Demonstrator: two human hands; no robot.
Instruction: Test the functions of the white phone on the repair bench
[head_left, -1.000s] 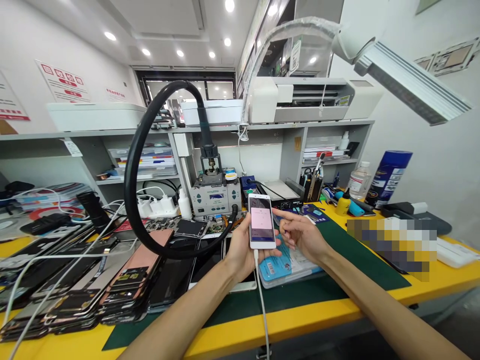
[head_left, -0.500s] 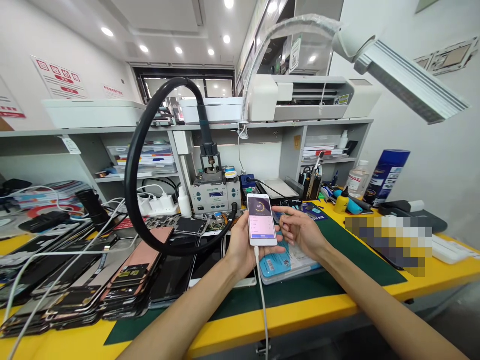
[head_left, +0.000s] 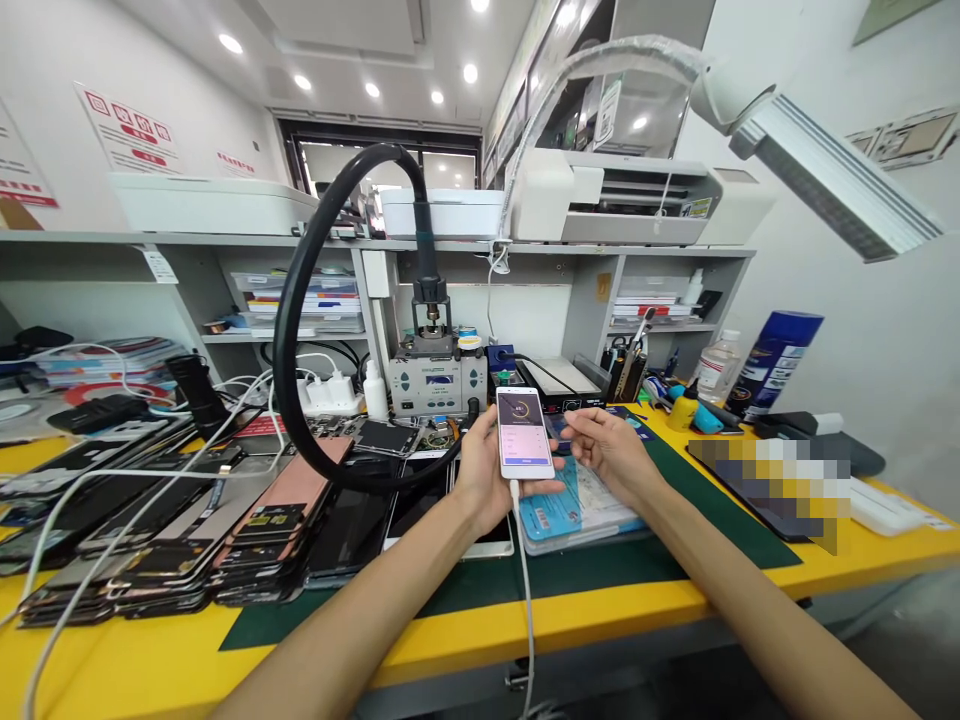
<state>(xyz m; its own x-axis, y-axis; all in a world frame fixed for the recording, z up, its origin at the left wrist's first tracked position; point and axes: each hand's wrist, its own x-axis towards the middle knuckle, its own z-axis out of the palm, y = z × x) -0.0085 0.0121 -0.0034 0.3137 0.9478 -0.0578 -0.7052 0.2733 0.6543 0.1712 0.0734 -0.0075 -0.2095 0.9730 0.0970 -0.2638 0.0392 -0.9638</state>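
Observation:
A white smartphone (head_left: 524, 434) with a lit screen, dark at the top and pink below, lies in my left hand (head_left: 478, 470), whose fingers wrap round it. From the phone's lower end a white cable (head_left: 526, 600) hangs down past the table's front edge. Just right of the phone, my right hand (head_left: 611, 447) hovers apart from it, thumb and index finger drawn together and the other fingers loosely curled; nothing shows in it. Under and behind my right hand is a clear and blue plastic case (head_left: 577, 505) on the green mat (head_left: 712, 540).
Stacks of phone parts (head_left: 262, 545) cover the left side. A hot-air station (head_left: 435, 385) with a looping black hose (head_left: 285, 340) stands behind. At the right are a yellow bottle (head_left: 683, 408), a blue spray can (head_left: 776, 365) and a dark device (head_left: 739, 490). A lamp (head_left: 840, 170) hangs above.
The camera view has shifted slightly. The fingers of my right hand have moved from stretched toward the screen to drawn in beside the phone. The screen's upper part looks a little dimmer.

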